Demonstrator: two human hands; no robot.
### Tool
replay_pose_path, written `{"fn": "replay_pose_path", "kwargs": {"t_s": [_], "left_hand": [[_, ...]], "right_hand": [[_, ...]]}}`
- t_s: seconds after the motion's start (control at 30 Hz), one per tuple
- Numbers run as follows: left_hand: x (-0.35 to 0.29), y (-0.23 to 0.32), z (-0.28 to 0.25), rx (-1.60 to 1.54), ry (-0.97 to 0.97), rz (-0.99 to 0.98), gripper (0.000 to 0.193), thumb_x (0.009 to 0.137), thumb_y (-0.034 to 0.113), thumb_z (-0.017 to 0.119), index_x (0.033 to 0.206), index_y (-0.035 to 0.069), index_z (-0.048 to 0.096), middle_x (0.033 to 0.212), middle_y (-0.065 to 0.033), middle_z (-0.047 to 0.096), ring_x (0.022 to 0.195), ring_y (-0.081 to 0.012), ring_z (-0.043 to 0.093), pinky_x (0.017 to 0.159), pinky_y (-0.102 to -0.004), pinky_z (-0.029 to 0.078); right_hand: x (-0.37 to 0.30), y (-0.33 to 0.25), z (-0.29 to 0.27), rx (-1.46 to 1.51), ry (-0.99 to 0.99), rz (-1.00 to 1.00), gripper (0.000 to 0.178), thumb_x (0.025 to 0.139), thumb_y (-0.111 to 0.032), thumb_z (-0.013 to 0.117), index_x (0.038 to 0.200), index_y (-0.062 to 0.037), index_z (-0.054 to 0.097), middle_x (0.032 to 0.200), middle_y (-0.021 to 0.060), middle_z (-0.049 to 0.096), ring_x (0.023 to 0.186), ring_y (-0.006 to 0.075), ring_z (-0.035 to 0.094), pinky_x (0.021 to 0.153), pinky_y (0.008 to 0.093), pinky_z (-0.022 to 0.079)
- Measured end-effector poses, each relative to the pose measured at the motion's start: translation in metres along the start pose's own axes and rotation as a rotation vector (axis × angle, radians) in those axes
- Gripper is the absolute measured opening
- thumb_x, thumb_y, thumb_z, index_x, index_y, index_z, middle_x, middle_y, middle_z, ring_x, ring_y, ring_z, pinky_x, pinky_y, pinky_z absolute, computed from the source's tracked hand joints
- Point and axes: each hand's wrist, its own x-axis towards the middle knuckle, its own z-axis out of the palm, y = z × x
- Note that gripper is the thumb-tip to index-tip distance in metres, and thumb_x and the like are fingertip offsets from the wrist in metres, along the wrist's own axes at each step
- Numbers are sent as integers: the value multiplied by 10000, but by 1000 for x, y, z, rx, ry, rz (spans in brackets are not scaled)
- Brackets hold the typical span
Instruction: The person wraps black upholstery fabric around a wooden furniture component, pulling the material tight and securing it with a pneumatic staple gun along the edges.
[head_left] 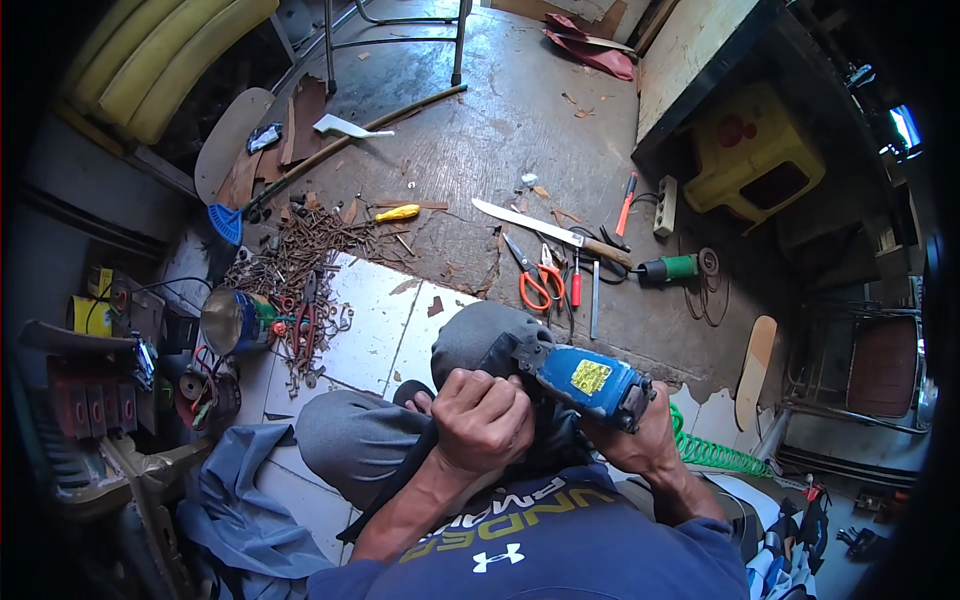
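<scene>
My right hand [640,430] is closed around the rear of a blue power tool [590,382] with a yellow label, which looks like an air nail gun. Its metal nose points left, over my grey-clad knee [478,335]. My left hand [484,418] makes a fist just left of that nose, gripping what seems to be black fabric [497,358] across my lap. What lies under its fingers is hidden. A green coiled hose [725,457] runs off to the right beside my right forearm; where it joins the tool cannot be seen.
Ahead lie a machete [530,218], orange-handled scissors [534,285], pliers [551,268], a red-handled screwdriver [576,288] and a green angle grinder [672,268]. Loose nails [300,250] are heaped at left near a tin can [235,320] and a broom [228,222]. A yellow stool [750,150] stands right.
</scene>
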Motion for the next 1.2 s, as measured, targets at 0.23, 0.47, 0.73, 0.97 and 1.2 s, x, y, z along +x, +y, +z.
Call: {"fn": "replay_pose_path", "kwargs": {"t_s": [0.23,0.47,0.73,0.97,1.2], "left_hand": [[-11,12,8,200,4,5,264,714,95,726,935,-48,737,812,-95,619,736,-234,621,681,-372,499],[-6,19,3,192,23,-41,105,818,-10,707,890,-82,731,823,-110,634,756,-232,634,700,-353,543],[-11,20,0,215,11,-31,138,798,-6,714,904,-93,731,830,-117,632,774,-237,637,716,-352,541],[-30,30,-21,311,-30,-131,401,792,52,787,1180,-24,722,1082,-107,600,1019,-277,557,862,-396,526],[-31,22,-27,241,-73,-167,433,759,-1,729,1188,-53,714,1043,-118,619,930,-271,590,904,-422,521]], "right_hand": [[3,-7,-2,69,4,62,229,783,-115,809,969,-7,730,818,179,739,736,340,764,666,398,591],[2,-5,-8,81,-37,-58,262,779,-141,822,988,-5,740,835,163,751,729,310,765,674,375,594],[13,-19,-7,47,-56,76,229,795,-147,808,950,1,727,808,195,736,759,353,767,656,403,581],[6,-8,-1,-1,-48,-35,291,771,-181,869,964,-4,742,849,179,758,769,322,779,674,393,589],[3,2,10,54,-18,-5,290,763,-150,859,987,-4,748,848,158,763,756,284,782,710,367,601]]}}
